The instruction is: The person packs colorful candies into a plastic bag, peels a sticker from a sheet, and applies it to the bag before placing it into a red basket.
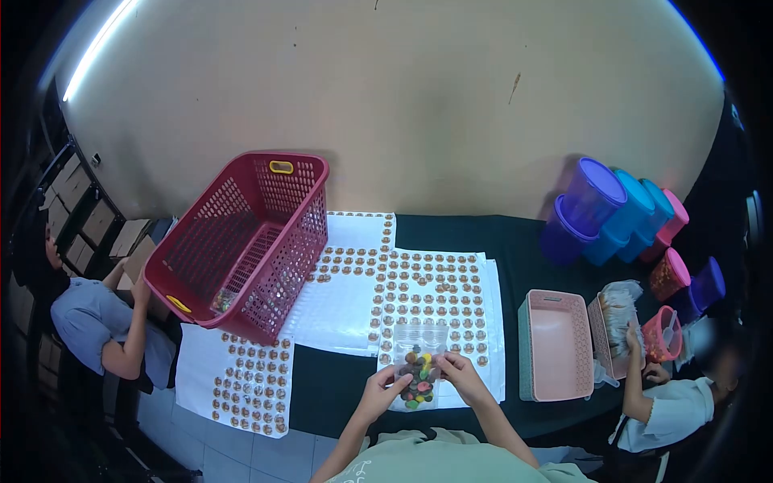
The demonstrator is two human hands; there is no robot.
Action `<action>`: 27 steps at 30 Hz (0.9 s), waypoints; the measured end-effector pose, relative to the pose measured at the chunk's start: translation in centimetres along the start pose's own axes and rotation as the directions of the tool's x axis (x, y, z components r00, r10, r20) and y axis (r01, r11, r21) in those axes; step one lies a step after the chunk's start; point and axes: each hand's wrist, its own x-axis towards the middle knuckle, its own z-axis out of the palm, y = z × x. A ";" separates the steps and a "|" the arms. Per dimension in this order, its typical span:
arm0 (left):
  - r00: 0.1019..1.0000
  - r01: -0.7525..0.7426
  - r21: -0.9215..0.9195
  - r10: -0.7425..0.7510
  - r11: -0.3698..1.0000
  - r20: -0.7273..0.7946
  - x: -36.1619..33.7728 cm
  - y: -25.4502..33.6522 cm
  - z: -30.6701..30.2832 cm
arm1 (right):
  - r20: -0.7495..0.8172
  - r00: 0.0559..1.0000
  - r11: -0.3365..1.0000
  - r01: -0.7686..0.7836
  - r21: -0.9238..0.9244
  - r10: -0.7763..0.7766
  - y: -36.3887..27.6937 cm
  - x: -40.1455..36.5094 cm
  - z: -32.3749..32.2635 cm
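1. Both hands sit closest to the camera at the near table edge; the left hand (385, 388) and right hand (460, 372) are each curled into a pinch on either side of a clear bag (419, 385), fingers closed on it, palms not spread.
2. Location of the bag: held just above a sticker sheet (427, 290) on the black tablecloth (338, 386), directly before the person; coloured sweets fill its lower part; its upper part looks empty; whether the mouth is sealed cannot be told.
3. Progress, as judged: filling of this bag appears done; closing or labelling appears outstanding; the sheets remain almost full of round brown stickers; the red basket (298, 266) holds only one small packet (223, 300), so most of the work seems left.
4. Surroundings: an empty pink basket (555, 354) lies to the right; a second pink basket (602, 338) beside it holds clear bags; lidded tubs (600, 205) stand at the far right.
5. Obstructions: none between hands and basket; one co-worker (97, 322) steadies the red basket from the left; another co-worker (668, 402) reaches into the bags at right.
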 end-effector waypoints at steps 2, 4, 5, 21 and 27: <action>1.000 -0.017 -0.011 0.017 1.000 0.002 -0.3 0.2 0.1 | 0.058 0.998 0.999 0.006 -0.038 -0.004 -0.1 0.0 -0.2; 0.993 0.109 -0.183 -0.114 0.977 -0.021 -0.5 0.6 0.6 | 0.054 0.998 1.000 -0.010 -0.007 0.010 -0.7 -0.3 0.2; 0.993 0.111 -0.181 -0.116 0.977 -0.019 -0.6 1.0 0.9 | 0.016 0.999 0.998 -0.031 0.060 0.030 -0.8 -0.3 0.4; 0.901 -0.260 0.509 0.396 0.820 -0.178 -0.6 3.0 -2.4 | -0.287 0.946 0.779 -0.068 -0.624 -0.148 9.6 2.0 -7.4; 0.944 0.106 0.067 -0.079 0.992 -0.322 -1.5 0.8 -3.2 | -0.379 0.863 0.365 -0.253 -0.896 -0.334 14.8 0.6 -7.4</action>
